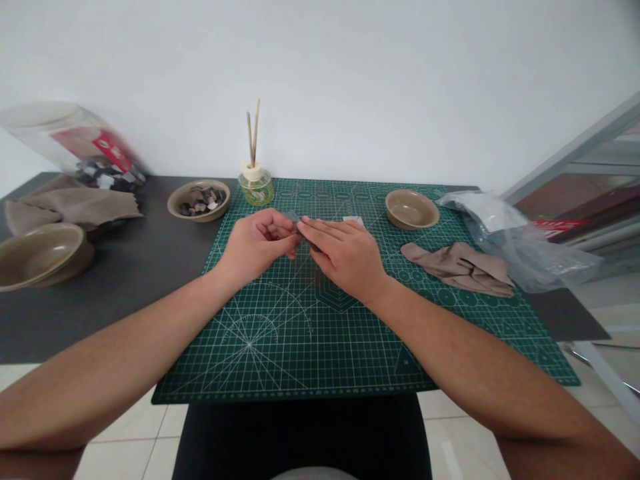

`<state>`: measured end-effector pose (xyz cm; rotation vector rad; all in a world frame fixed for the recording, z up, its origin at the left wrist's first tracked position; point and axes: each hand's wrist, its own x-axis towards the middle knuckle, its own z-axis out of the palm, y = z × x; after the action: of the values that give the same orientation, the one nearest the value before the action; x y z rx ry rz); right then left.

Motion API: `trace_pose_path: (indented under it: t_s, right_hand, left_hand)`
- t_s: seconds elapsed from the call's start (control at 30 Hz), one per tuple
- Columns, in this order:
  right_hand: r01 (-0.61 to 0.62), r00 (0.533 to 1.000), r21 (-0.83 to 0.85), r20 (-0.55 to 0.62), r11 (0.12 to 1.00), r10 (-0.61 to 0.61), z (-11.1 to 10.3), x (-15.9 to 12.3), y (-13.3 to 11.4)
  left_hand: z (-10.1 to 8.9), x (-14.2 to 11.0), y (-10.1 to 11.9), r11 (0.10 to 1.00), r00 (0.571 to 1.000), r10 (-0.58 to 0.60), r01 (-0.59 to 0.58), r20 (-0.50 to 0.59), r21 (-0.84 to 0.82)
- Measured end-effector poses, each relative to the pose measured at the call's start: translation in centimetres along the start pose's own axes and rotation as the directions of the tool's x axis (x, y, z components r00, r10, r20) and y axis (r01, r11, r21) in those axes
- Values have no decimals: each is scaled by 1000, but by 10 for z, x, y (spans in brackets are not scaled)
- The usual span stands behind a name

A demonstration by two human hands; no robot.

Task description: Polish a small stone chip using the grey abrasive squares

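Note:
Both my hands meet over the far middle of a green cutting mat (pixel 320 333). My left hand (pixel 257 245) is curled, its fingertips pinching a small thin grey piece (pixel 291 217). My right hand (pixel 343 253) lies with its fingers straight and pressed together against the same piece. Most of the piece is hidden by the fingers. A small white piece (pixel 354 219) lies on the mat just beyond my right hand.
On the mat: an empty tan bowl (pixel 412 209), a beige cloth (pixel 463 268), a reed diffuser (pixel 255 181). A clear plastic bag (pixel 515 237) lies at right. Left on the dark table (pixel 125 280): a bowl of small tiles (pixel 199 199), a tipped jar (pixel 75 143), another cloth (pixel 70 205), stacked bowls (pixel 43 253).

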<state>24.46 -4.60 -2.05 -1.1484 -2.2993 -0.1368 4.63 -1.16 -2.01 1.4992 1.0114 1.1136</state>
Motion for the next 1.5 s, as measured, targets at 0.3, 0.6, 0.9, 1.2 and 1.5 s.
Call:
trace_pose_path:
  t_s: [0.3, 0.6, 0.9, 1.2, 1.5]
  right_hand:
    - [31, 999, -25, 23, 999, -30, -1, -1, -6]
    - [26, 1000, -80, -1, 996, -26, -4, 1, -3]
    - [-30, 999, -6, -16, 1000, 30, -2, 0, 0]
    - [15, 1000, 42, -7, 999, -15, 1, 0, -4]
    - [-65, 998, 34, 26, 997, 64, 2, 2, -1]
  left_hand:
    - [-2, -3, 3, 996, 999, -14, 17, -30, 89]
    - [1, -3, 3, 999, 997, -30, 28, -69, -38]
    - [0, -1, 2, 993, 999, -11, 6, -45, -116]
    - [1, 0, -1, 995, 999, -17, 22, 49, -99]
    - [2, -1, 0, 988, 999, -25, 29, 28, -152]
